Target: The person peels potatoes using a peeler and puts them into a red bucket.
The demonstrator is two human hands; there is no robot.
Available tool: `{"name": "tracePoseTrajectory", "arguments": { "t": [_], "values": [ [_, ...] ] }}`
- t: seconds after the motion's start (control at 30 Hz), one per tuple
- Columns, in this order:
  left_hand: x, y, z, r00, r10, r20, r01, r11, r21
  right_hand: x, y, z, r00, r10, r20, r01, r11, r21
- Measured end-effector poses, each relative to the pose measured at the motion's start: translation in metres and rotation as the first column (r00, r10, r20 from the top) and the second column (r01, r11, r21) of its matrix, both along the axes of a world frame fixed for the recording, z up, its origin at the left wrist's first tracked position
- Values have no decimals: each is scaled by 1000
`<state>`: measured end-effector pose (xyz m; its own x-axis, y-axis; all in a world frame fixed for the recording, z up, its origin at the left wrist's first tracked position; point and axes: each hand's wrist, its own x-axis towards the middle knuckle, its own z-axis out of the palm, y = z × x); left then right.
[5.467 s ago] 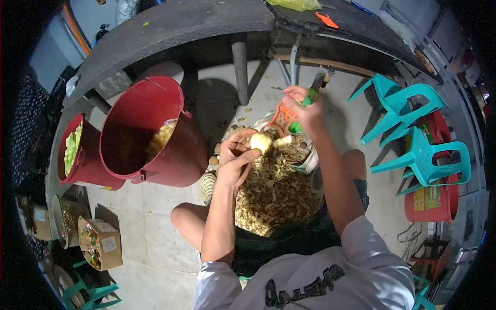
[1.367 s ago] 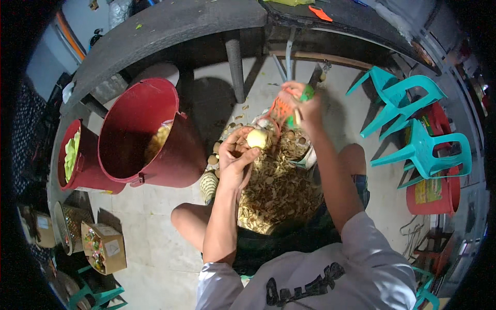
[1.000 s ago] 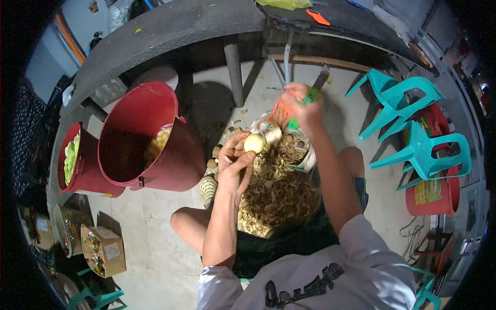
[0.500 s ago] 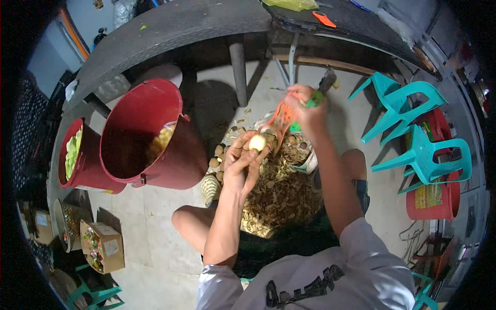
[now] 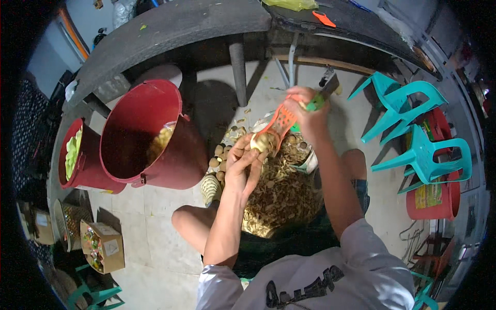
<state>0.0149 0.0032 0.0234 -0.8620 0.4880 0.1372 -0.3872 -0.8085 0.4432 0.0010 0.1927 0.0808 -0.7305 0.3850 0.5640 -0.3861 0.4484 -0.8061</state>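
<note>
My left hand (image 5: pixel 243 161) has its fingers wrapped round a small potato (image 5: pixel 258 143), pale and mostly peeled. In my right hand (image 5: pixel 310 111) is an orange peeler (image 5: pixel 282 123) with a holed frame, its end at the potato. A green-handled knife (image 5: pixel 327 85) with a dark blade also sticks out from this hand; its handle is partly hidden by the fingers. Brown peelings (image 5: pixel 281 196) lie heaped beneath both hands. Several unpeeled potatoes (image 5: pixel 217 157) rest on the floor left of the heap.
A large red bucket (image 5: pixel 194 155) at left holds pale peeled potatoes (image 5: pixel 163 138). Beside it, a smaller red bucket (image 5: pixel 95 160) has light green pieces. Teal plastic chairs (image 5: pixel 413 160) stand at right. A dark table (image 5: pixel 196 31) spans the far side. A cardboard box (image 5: pixel 111 250) sits lower left.
The peeler has come down onto the potato, and the potato is turned slightly in my left hand. The knife blade beyond my right hand shows more plainly.
</note>
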Motion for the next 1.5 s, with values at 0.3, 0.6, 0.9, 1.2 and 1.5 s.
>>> {"name": "tracePoseTrajectory", "arguments": {
  "t": [0.3, 0.6, 0.9, 1.2, 1.5],
  "values": [
    [0, -2, 8, 991, 120, 59, -119, 992, -31, -18, 30, -25, 998, 5, -56, -13, 990, -141],
    [5, -1, 13, 986, 98, -136, -121, 977, -176, -5, 2, -1, 994, 109, 22, -110, 993, 34],
    [2, -1, 7, 999, 29, -28, -30, 999, -28, -13, 10, -10, 996, 87, -30, -86, 995, 43],
    [6, 6, 5, 999, 12, 53, -14, 999, 43, -9, 18, -11, 997, -8, 73, 11, 999, -45],
    [1, 8, 3, 996, 83, 17, -84, 996, 15, -13, 31, -22, 990, -144, 14, 144, 990, 3]
  ]
}}
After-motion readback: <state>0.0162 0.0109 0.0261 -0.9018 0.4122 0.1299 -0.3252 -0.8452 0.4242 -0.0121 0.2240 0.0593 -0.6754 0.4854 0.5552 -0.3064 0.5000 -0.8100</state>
